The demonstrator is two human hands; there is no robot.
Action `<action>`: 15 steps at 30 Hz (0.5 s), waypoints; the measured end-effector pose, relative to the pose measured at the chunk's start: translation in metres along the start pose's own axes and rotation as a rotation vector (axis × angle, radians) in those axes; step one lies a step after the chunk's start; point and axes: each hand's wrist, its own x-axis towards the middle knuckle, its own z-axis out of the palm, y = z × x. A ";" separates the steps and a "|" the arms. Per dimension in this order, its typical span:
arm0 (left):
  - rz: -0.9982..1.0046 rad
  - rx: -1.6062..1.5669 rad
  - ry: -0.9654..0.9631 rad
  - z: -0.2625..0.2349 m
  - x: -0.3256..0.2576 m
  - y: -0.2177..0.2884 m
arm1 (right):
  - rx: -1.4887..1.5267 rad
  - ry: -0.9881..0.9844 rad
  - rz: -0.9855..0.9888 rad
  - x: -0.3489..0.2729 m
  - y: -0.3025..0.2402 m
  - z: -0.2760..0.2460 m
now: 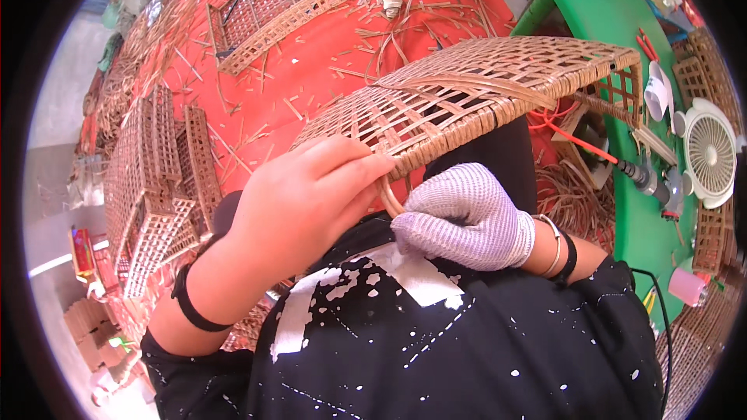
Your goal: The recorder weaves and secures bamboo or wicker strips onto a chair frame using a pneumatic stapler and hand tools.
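Note:
A woven rattan panel (467, 89) with an open lattice and a wrapped rim lies tilted across my lap. My bare left hand (311, 187) is closed on its near left corner, thumb and fingers pinching the rim. Just right of that corner, my right hand (467, 218), in a pale lilac knit glove, is closed with its fingertips on a rattan strip (391, 198). The strip bends in a small loop below the rim, between both hands. Another long strip (482, 87) lies across the top of the lattice.
Red floor covering (296, 101) is strewn with rattan scraps. A woven tray-like frame (272, 12) lies far off; stacked woven pieces (152, 179) stand left. On the right, a green table (603, 12) carries a white fan (710, 152), a power tool (650, 179) with an orange cord, and red-handled pliers (647, 45).

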 end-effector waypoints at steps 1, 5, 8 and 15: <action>0.030 -0.002 0.075 0.001 -0.002 0.005 | 0.071 0.020 0.095 -0.003 -0.002 0.000; -0.050 -0.069 0.165 -0.008 -0.033 0.017 | 0.191 0.056 0.206 -0.003 -0.006 0.006; -0.104 -0.097 0.086 -0.003 -0.038 0.015 | 0.208 0.023 0.230 -0.002 -0.013 0.006; -0.054 0.018 0.185 0.027 -0.032 0.019 | 0.377 0.116 0.330 0.006 -0.022 0.011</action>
